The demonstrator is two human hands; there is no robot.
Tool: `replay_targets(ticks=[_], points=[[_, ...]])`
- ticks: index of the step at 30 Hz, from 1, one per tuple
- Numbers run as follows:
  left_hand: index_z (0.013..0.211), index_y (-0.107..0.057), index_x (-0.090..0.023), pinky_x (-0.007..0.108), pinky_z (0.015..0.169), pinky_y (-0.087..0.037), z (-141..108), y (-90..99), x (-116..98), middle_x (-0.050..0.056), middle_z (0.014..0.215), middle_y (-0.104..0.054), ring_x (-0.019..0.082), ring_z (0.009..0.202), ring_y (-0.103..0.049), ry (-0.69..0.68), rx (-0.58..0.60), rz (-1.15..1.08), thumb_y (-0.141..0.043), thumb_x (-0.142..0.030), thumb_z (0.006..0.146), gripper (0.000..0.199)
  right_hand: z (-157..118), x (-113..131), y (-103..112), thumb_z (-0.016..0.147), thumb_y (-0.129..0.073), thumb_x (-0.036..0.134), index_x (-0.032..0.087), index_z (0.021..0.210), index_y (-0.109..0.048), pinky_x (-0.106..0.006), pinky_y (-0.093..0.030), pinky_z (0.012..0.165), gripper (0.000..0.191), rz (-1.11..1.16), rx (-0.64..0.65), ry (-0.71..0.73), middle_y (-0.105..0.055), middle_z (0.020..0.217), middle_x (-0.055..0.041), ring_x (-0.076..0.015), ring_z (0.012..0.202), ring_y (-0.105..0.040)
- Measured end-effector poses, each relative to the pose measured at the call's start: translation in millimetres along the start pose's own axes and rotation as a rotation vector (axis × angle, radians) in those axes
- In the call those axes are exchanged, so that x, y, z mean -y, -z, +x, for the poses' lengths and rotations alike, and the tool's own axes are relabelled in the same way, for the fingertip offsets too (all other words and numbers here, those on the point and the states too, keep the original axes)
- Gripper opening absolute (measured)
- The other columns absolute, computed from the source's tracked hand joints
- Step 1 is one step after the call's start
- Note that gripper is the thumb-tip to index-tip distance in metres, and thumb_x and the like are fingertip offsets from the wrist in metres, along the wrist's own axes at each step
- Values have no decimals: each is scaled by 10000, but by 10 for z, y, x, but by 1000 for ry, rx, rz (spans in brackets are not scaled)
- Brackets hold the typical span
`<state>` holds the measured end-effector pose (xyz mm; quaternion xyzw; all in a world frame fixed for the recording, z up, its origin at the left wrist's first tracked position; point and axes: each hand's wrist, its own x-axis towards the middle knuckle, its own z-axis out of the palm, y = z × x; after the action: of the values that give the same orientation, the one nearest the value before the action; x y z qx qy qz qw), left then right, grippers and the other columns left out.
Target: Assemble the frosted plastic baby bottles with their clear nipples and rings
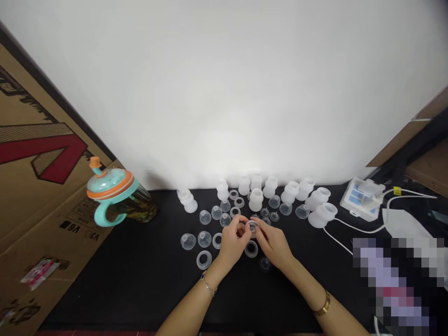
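Observation:
My left hand [235, 237] and my right hand [273, 239] meet at the middle of the black table, fingertips closed from both sides on a small clear plastic ring [252, 226]. Whether a nipple sits inside it I cannot tell. Just below the hands lies another translucent ring [251, 249], and a clear nipple [265, 264] rests near my right wrist. Several clear dome caps [204, 239] and rings [204, 260] spread to the left. Behind the hands, small white baby bottles [256, 199] stand open-topped, with more nipples [274, 216] and caps [285, 208] before them.
A pitcher with a turquoise handle and orange-trimmed lid [115, 196] stands far left beside a cardboard box [38, 186]. One bottle with a part on its top [188, 201] is apart at left. At right are a white power strip [362, 198], cables [367, 231] and a blurred patch.

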<state>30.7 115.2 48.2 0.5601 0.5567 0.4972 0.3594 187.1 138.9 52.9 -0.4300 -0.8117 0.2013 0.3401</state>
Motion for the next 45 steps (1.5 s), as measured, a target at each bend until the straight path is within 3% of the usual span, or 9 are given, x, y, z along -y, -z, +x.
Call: replay_targets(ticks=[7,20,28,36,45], points=[[883,-557,-209,202,481,-315,7,14,-13,-70,529,-517,103,470,-454,-26,-1,31,-560,-278,861,72,2,23,5,1007,-405,336,148,1215,-664,-256,-493,564,381,19,-15,28,-752,764,-57,-177,586,-678],[895,-535,-207,200,491,-332,11,23,-9,-76,529,-500,96,477,-447,-30,3,42,-546,-250,874,49,-5,32,-11,1006,-405,319,145,1224,-654,-247,-462,565,374,-10,-7,30,-733,730,-44,-170,584,-665],[979,-537,-207,200,492,-355,-14,23,29,-23,649,-622,122,546,-549,-46,67,-21,-504,-307,938,113,-3,2,-25,998,-410,302,138,1223,-654,-244,-470,579,370,-40,-25,38,-752,788,-58,-172,617,-681],[936,-529,-211,197,487,-321,5,7,2,-74,564,-520,98,493,-458,-70,27,44,-533,-252,896,58,-4,12,-21,1004,-415,312,147,1227,-651,-243,-484,585,364,-32,-26,41,-764,821,-62,-172,629,-691],[866,-518,-212,199,481,-324,23,16,-23,-92,525,-519,90,454,-439,-34,-21,101,-576,-225,827,71,-13,-3,-31,1008,-426,324,143,1246,-651,-247,-499,585,374,-17,-30,47,-754,798,-57,-168,612,-678]])
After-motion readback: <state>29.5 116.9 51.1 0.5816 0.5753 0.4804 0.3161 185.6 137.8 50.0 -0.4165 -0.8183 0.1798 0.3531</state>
